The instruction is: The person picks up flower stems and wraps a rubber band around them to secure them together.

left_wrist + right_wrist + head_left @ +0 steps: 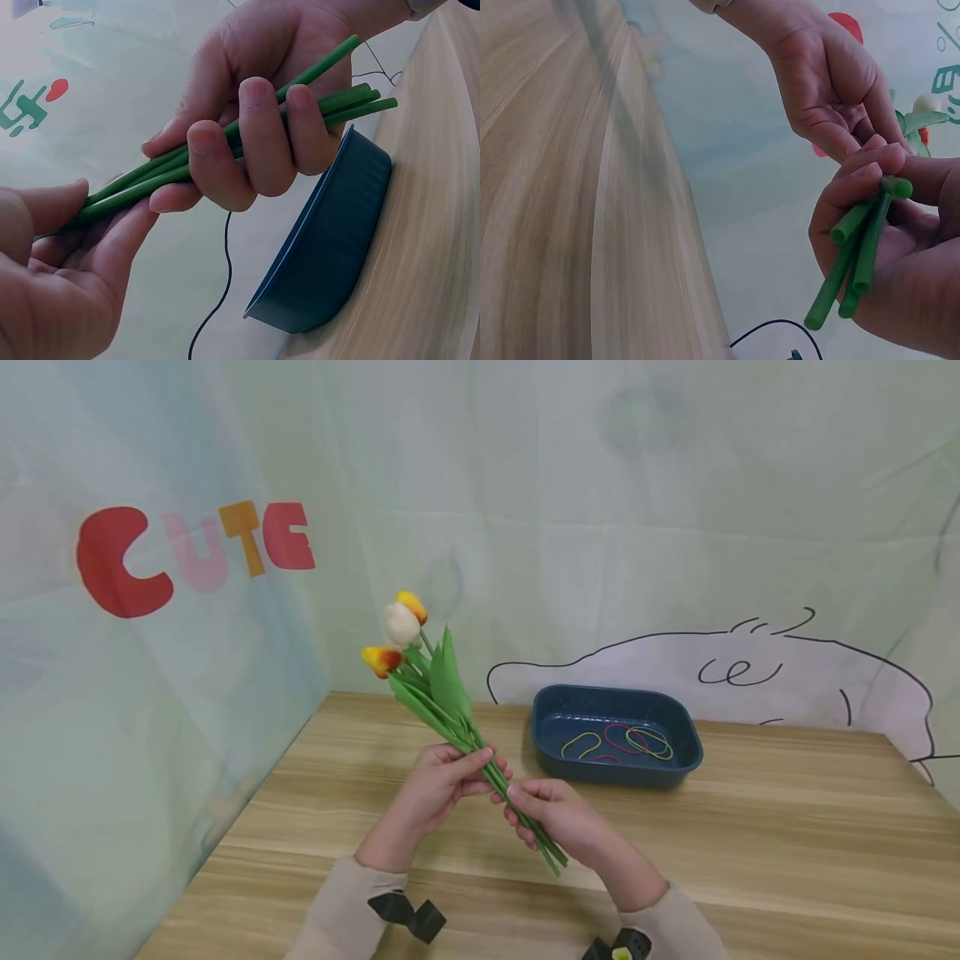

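Note:
A small bunch of artificial tulips (444, 681), with white and yellow-orange blooms and green leaves, is held slantwise above the table in the head view. My left hand (442, 781) grips the stems just below the leaves, thumb on top. Lower down, my right hand (558, 818) has its fingers curled round the same stems. In the left wrist view the right hand's fingers (259, 142) wrap the green stems (176, 161). Several cut stem ends (847, 255) stick out past the right hand in the right wrist view. The blooms are mostly hidden there.
A dark blue tray (615, 774) stands on the wooden table (787, 827) behind the right hand. Several yellow and red rubber bands (648, 742) lie in it. Printed cloth (600, 527) hangs behind the table and along its left side.

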The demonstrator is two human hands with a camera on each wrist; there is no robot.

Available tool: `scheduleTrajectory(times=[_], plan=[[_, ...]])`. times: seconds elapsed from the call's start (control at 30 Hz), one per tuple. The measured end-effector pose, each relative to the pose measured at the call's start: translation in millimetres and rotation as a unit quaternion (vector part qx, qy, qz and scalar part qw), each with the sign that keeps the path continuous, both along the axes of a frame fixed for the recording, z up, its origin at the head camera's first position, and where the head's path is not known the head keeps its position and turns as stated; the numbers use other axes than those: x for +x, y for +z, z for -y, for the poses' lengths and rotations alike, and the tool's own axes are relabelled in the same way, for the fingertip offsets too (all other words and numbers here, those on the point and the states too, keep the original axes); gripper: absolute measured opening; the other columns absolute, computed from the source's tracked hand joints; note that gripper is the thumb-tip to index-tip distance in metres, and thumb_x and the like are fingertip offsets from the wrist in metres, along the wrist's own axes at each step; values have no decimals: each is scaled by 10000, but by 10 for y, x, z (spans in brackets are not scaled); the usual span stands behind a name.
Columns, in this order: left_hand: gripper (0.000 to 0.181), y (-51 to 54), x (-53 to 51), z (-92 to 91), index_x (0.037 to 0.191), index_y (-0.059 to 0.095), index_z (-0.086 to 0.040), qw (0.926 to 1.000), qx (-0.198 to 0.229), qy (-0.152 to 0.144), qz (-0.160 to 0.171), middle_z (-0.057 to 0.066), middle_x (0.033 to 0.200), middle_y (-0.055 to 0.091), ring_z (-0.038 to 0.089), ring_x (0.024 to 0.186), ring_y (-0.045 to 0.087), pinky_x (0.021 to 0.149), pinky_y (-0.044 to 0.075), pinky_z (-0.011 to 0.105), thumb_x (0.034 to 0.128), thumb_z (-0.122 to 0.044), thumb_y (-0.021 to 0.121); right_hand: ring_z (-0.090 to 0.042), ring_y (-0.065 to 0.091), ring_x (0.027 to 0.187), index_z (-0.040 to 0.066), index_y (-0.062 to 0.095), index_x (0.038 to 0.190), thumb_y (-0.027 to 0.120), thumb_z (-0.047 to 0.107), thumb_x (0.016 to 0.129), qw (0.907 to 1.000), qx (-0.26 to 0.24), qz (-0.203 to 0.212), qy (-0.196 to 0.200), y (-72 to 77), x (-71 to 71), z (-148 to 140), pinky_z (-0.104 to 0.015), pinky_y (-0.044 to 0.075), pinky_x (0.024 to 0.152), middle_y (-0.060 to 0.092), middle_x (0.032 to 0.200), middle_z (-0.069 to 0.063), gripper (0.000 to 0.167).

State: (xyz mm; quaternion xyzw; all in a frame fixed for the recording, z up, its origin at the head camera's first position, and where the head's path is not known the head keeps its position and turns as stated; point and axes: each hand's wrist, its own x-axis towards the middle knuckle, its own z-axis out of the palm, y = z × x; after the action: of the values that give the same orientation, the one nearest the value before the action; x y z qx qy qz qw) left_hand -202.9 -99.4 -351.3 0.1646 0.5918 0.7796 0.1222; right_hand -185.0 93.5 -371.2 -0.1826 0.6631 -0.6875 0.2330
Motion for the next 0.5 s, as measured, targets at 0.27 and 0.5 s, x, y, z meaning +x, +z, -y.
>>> scheduleTrajectory(times=[0.27, 0.5], plan=[[121, -41, -20, 18, 930, 640, -25, 9999, -74, -20, -145, 11, 845, 711, 115, 819, 704, 754, 605, 270, 976, -36, 529, -77, 499, 590, -165, 555, 1128, 466, 172, 1019, 9997, 188, -142, 42, -11, -14, -2, -174, 452, 539, 555, 767, 12, 365], [151, -36, -17, 1, 895, 659, -21, 9996, -39, 261, -128, 31, 833, 712, 135, 815, 715, 772, 601, 292, 971, -15, 529, -117, 624, 700, -129, 571, 1154, 473, 259, 1024, 9988, 383, -289, 17, 10, -56, -85, -266, 564, 668, 662, 871, -32, 420]])
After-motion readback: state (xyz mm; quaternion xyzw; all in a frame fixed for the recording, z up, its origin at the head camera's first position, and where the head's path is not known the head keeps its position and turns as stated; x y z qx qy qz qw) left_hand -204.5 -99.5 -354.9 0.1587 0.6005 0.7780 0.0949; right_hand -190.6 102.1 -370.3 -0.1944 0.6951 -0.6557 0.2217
